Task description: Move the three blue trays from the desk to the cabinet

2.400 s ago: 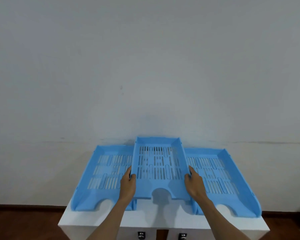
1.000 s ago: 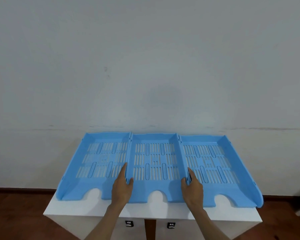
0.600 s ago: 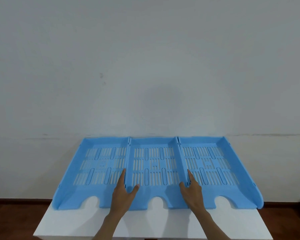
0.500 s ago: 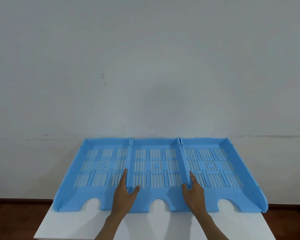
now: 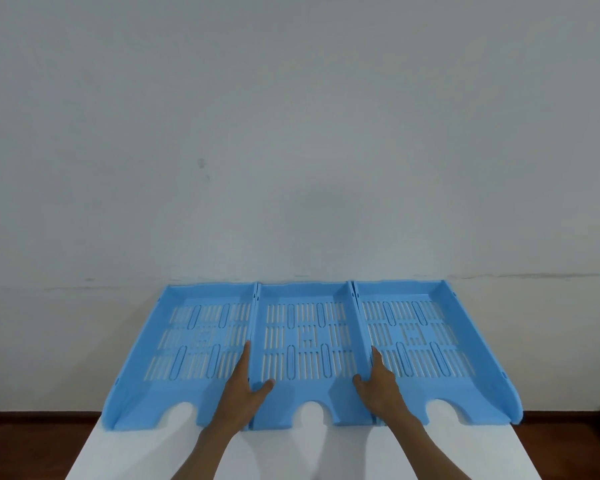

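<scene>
Three light blue slotted trays lie side by side on the white cabinet top (image 5: 291,455), backs against the wall: the left tray (image 5: 142,344), the middle tray (image 5: 303,289) and the right tray (image 5: 473,341). My left hand (image 5: 243,393) straddles the middle tray's left wall. Its fingers lie flat along the outside and its thumb is spread away, resting on the tray floor. My right hand (image 5: 381,386) pinches the middle tray's right wall, thumb inside, fingers outside. The trays' walls touch one another.
A plain grey wall (image 5: 291,150) rises right behind the trays. Brown wooden floor (image 5: 32,445) shows to the left and right of the cabinet. A strip of bare cabinet top lies in front of the trays.
The middle tray, earlier held raised and overlapping its neighbours, now lies flat between them. My left thumb has spread away from the wall. The view has pulled back slightly.
</scene>
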